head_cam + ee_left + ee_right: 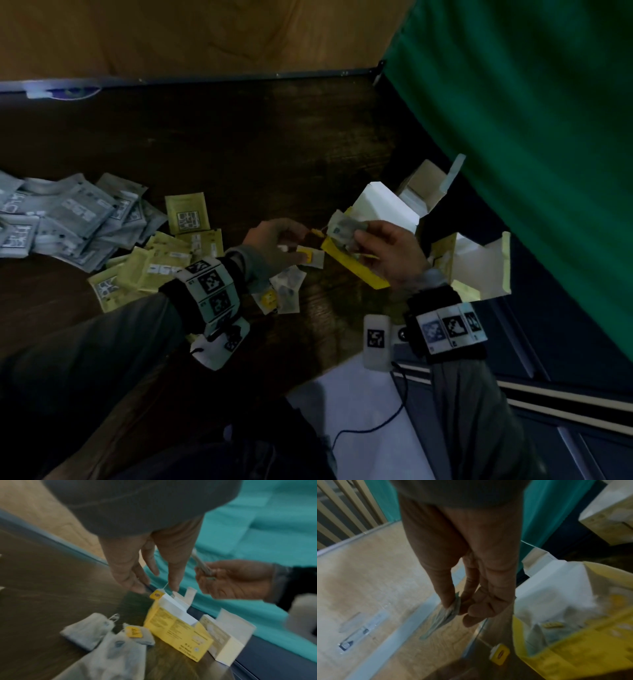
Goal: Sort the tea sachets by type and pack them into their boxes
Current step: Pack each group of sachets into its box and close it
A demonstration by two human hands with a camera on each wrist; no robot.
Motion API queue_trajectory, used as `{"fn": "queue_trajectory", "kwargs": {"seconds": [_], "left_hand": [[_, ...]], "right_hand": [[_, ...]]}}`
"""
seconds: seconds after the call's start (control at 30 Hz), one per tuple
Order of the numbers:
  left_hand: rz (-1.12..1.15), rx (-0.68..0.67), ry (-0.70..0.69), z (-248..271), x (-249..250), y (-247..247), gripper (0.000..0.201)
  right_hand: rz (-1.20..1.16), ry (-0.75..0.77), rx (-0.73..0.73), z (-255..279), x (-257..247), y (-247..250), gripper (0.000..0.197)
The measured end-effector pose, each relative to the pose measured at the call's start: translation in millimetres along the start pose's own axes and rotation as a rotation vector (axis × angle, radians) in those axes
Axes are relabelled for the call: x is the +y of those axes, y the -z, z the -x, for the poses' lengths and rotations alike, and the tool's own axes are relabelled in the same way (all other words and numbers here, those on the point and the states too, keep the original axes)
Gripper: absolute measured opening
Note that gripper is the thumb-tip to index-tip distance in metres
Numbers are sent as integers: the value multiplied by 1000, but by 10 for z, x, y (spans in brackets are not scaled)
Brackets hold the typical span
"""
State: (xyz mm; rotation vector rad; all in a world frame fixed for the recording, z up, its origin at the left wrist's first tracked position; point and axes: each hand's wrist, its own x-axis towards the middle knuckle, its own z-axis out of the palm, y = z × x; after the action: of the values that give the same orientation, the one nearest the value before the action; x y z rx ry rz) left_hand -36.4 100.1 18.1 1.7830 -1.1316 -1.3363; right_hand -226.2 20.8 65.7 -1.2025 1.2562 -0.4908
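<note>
My right hand [356, 234] pinches a grey-white tea bag [342, 228] just above the open yellow box [352, 270]. In the right wrist view the tea bag [441, 619] sits between thumb and fingers [447, 601]. Its string runs down to a yellow tag [500, 653] that hangs free. My left hand [301, 236] reaches in from the left with straight fingers. In the left wrist view its fingertips [174, 588] hover beside the tag [157, 595], not clearly gripping it. The yellow box [573, 649] holds some tea bags.
Loose tea bags [287, 291] lie under my left hand. A heap of grey sachets [75, 212] and yellow-green sachets [147, 270] covers the left of the dark table. Two more open boxes [479, 267] [424, 185] stand by the green cloth [513, 120] on the right.
</note>
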Motion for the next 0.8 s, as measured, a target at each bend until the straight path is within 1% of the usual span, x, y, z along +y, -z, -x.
{"fn": "queue_trajectory", "kwargs": {"seconds": [0.07, 0.13, 0.2, 0.27, 0.33, 0.4, 0.47, 0.53, 0.6, 0.7, 0.8], "left_hand": [[-88, 21, -36, -17, 81, -57, 57], [-113, 60, -118, -31, 210, -144, 70], [-134, 85, -200, -66, 316, -262, 69], [-181, 83, -211, -90, 398, -354, 53], [-179, 27, -164, -76, 448, -377, 26], [-56, -42, -114, -95, 400, -372, 15], [167, -94, -27, -78, 354, -352, 17], [418, -168, 101, -44, 332, -346, 23], [606, -220, 196, 21, 342, -320, 25], [804, -275, 280, 60, 359, -241, 23], [859, -239, 376, 67, 414, -193, 24]], "right_hand": [[-11, 30, -24, 48, -84, 12, 8], [-18, 46, -52, 91, -157, 15, 8], [-45, 38, -68, 110, -199, 9, 9], [-60, 30, -65, 113, -229, -4, 9], [-69, 55, -43, 107, -249, -7, 10], [-83, 75, -9, 104, -281, 14, 12], [-88, 86, 23, 100, -303, 68, 13], [-92, 87, 51, 90, -302, 131, 14], [-79, 81, 76, 77, -271, 170, 15], [-56, 53, 90, 65, -213, 165, 15], [-47, 24, 70, 64, -176, 151, 15]]}}
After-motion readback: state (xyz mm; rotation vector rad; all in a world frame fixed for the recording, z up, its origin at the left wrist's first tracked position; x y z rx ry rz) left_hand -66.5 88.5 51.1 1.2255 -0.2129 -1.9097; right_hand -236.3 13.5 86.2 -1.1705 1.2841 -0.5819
